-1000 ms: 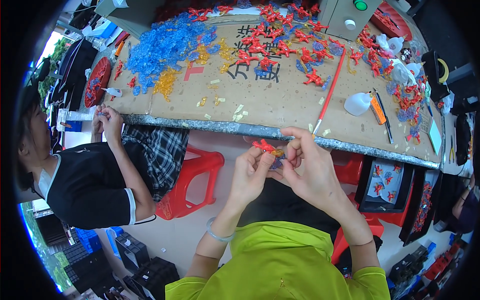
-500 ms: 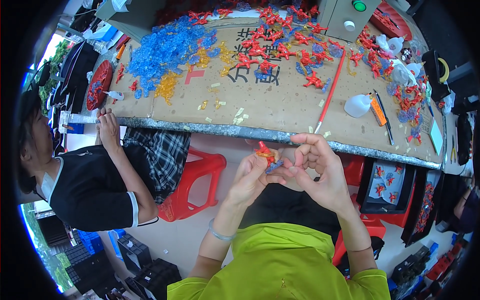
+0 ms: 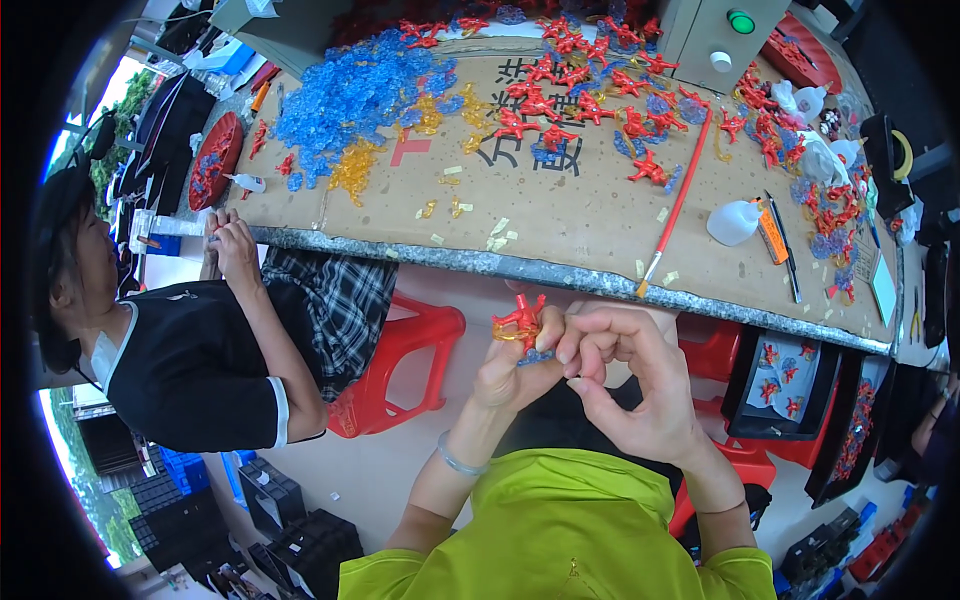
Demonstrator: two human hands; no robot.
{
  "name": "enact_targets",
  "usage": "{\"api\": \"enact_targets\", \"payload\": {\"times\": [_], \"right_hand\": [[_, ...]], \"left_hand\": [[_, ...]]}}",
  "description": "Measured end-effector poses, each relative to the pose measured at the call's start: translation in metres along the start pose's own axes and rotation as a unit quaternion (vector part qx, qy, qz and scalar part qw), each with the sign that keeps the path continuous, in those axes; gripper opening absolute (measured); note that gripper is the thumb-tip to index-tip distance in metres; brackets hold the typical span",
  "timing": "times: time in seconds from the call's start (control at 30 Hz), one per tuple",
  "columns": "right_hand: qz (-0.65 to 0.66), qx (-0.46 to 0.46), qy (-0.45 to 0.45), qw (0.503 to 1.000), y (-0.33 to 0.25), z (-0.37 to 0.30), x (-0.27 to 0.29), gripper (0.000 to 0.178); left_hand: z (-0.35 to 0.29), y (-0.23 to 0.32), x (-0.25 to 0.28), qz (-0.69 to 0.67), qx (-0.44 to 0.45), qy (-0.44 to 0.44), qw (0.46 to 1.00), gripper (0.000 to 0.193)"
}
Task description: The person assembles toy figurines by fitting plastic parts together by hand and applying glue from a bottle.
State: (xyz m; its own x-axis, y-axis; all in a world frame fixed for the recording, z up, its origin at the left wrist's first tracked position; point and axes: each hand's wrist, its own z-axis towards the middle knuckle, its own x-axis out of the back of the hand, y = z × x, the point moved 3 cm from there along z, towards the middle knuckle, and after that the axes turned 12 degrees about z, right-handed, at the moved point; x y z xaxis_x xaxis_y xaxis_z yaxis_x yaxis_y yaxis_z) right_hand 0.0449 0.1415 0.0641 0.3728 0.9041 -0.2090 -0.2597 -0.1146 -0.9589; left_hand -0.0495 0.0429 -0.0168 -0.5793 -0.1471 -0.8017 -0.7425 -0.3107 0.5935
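Left hand point(image 3: 515, 365) pinches a small red plastic figure point(image 3: 520, 318) with an orange piece at its base and a blue bit just beneath, held below the near edge of the table point(image 3: 560, 215). Right hand point(image 3: 625, 385) meets it from the right, fingertips point(image 3: 572, 345) touching the piece. Pile of blue plastic parts point(image 3: 350, 95) toward far left corner of table; yellow parts point(image 3: 355, 170) just beside it. Red figures point(image 3: 580, 75) scattered along far edge. Red rod point(image 3: 678, 205) lies slanted, reaching the near edge. White squeeze bottle point(image 3: 733, 222) right of rod. A seated co-worker point(image 3: 190, 340) at the table's left end, hands at the near left corner. Red stool point(image 3: 400, 350) under table.
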Motion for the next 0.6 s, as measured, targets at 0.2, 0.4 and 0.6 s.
{"api": "enact_targets", "payload": {"times": [0.2, 0.4, 0.6], "right_hand": [[-0.037, 0.015, -0.012, 0.999, -0.001, -0.005, -0.008, 0.048], [-0.046, -0.006, -0.019, 0.999, 0.007, -0.011, -0.005, 0.052], [-0.035, -0.026, -0.016, 0.999, 0.009, -0.008, -0.009, 0.053]], "left_hand": [[-0.009, 0.01, -0.005, 0.12, -0.013, 0.02, 0.993, 0.042], [-0.015, 0.035, -0.024, 0.316, -0.025, 0.069, 0.946, 0.037], [-0.016, 0.039, -0.021, 0.347, -0.026, 0.069, 0.935, 0.034]]}}
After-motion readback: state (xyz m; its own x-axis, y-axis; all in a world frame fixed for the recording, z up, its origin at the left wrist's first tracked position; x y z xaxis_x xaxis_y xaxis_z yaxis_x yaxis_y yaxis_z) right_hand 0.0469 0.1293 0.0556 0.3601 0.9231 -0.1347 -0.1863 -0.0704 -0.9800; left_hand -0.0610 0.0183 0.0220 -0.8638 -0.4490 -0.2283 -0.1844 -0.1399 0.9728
